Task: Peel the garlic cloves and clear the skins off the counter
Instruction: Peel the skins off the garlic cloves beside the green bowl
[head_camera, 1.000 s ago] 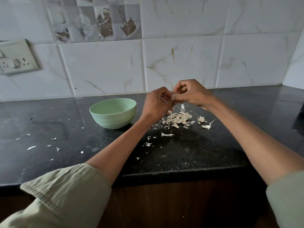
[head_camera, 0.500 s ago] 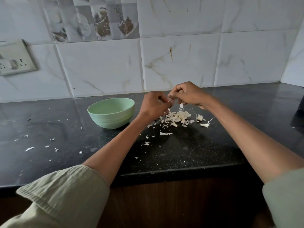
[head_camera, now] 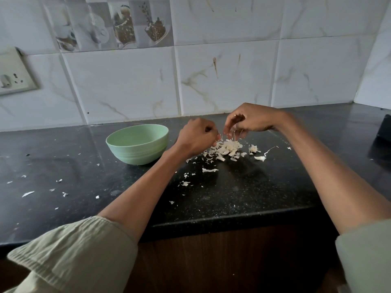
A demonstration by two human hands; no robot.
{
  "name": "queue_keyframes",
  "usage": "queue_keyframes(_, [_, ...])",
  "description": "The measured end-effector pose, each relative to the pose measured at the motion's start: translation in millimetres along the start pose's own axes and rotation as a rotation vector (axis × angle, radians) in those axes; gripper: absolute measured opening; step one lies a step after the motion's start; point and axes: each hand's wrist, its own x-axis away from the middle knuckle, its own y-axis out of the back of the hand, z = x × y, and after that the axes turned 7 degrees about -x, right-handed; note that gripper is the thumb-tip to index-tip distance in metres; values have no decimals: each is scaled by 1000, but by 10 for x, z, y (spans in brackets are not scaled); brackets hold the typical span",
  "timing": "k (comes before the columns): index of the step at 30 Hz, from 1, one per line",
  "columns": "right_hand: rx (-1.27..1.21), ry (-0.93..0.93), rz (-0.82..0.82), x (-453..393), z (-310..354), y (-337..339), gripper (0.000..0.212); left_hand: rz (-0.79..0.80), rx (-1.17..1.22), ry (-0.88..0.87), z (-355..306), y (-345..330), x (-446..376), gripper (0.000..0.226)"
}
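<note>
the black counter (head_camera: 243, 193) carries a green bowl (head_camera: 137, 144) left of both hands. the skin pile (head_camera: 226, 149) lies directly under the hands, nearer the right. left hand (head_camera: 196, 137) is curled; what it grips is hidden. right hand (head_camera: 251, 121) pinches a thin skin strand. the garlic clove itself cannot be made out.

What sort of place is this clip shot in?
Most likely a home kitchen: a dark speckled counter against a tiled wall, a wall socket, and a green bowl beside garlic skins.
</note>
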Motion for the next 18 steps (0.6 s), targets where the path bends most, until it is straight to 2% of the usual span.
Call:
queue_keyframes(3, [-20,30,-5,2,-13,35,13,2,9,-10,-23,14,13,29])
queue_keyframes(6, [64,41,14,22,0,37,26,-10,6,-32,-26,-5,14,24])
queue_keyframes(10, [203,-44,133,-18,-12,-68,28,-49,-23,-57,3,-56,-21,16])
queue_keyframes(18, [82,-36,74,10,-15,-31,9,-68,27,-52,51,-83,-53,11])
